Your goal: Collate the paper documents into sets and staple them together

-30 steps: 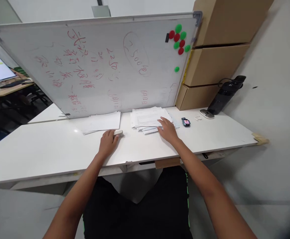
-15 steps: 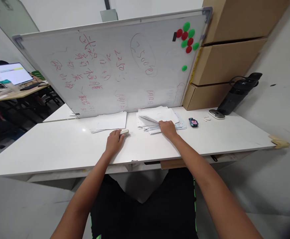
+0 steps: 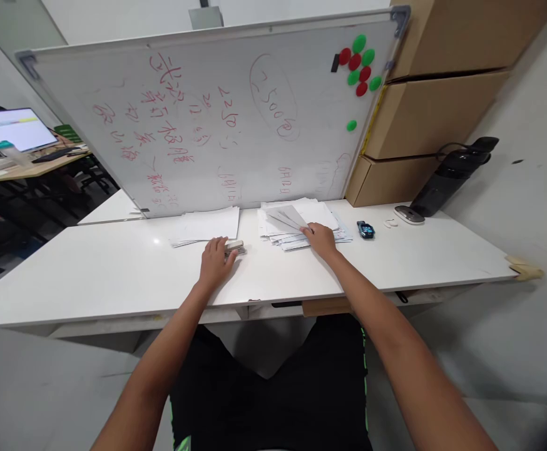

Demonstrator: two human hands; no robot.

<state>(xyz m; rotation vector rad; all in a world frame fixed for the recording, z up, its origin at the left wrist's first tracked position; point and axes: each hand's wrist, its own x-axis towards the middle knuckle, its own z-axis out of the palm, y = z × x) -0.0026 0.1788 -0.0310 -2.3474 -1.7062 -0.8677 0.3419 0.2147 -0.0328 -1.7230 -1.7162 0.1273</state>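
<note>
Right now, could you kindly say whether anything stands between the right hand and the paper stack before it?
Nothing visible does: the right hand holds raised sheets over the paper stack. The left hand, holding what looks like a stapler, is off to the left.

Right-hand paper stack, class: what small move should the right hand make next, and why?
Probably lift the raised paper clear of the paper stack: the right hand pinches its edge, and it tilts upward, while the left hand grips the stapler.
</note>
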